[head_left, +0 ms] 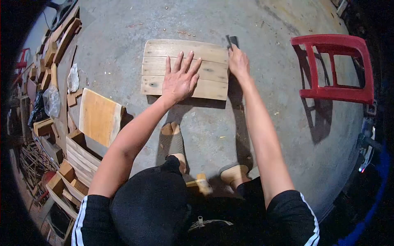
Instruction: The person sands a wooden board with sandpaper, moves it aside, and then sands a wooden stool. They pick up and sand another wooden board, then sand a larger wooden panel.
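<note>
A wooden panel of several planks (pixel 184 69) faces up above the concrete floor, with a dark shadow under its near edge. My left hand (pixel 180 82) lies flat on its middle, fingers spread. At the panel's right edge, my right hand (pixel 239 61) is closed round a dark tool (pixel 234 41), whose black end sticks out beyond the fingers. The rest of the tool is hidden by the hand, so its kind cannot be made out.
A red plastic stool (pixel 314 67) lies on its side at the right. Wooden boxes (pixel 80 158), a pale board (pixel 100 117), wood offcuts (pixel 51 53) and a plastic bag (pixel 51 100) crowd the left. My feet in sandals (pixel 171 141) are below the panel.
</note>
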### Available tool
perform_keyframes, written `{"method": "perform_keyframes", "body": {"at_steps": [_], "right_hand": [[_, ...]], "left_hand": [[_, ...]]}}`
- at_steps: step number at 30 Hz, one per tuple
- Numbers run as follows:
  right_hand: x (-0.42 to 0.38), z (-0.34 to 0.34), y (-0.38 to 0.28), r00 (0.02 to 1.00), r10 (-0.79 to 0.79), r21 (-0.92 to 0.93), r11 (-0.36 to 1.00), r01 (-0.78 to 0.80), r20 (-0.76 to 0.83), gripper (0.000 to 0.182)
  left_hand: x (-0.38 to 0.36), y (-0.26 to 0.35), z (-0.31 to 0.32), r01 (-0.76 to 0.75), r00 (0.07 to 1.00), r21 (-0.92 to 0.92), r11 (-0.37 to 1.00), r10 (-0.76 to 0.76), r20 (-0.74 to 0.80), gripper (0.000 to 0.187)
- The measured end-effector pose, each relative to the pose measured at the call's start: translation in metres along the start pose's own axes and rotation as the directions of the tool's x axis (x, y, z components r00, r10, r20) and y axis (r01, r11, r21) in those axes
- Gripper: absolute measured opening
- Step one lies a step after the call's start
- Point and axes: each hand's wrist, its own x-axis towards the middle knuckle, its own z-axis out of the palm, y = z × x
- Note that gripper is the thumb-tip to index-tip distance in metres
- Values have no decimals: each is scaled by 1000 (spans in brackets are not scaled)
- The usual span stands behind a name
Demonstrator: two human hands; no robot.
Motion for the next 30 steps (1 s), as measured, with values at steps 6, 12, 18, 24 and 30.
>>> {"method": "perform_keyframes", "body": {"at_steps": [6, 12, 18, 24, 30], "right_hand": [[-22, -8, -8, 981, -157, 22, 987, 160, -115, 36], [1, -5, -1, 993, -110, -41, 993, 112, 47, 38], [0, -23, -8, 991, -38, -95, 994, 51, 131, 34], [10, -17, 1, 981, -128, -111, 983, 145, 149, 32], [12, -17, 2, 982, -90, -112, 988, 109, 167, 31]], "left_hand": [[-2, -3, 1, 24, 999, 3, 1000, -24, 41, 56], [-1, -4, 4, 13, 1000, 0, 1000, -13, 2, 56], [-1, -3, 9, 26, 999, -9, 1000, -27, -26, 55], [-2, -2, 3, 39, 999, 12, 999, -40, 8, 55], [-1, -1, 3, 31, 999, 16, 999, -31, 24, 55]]}}
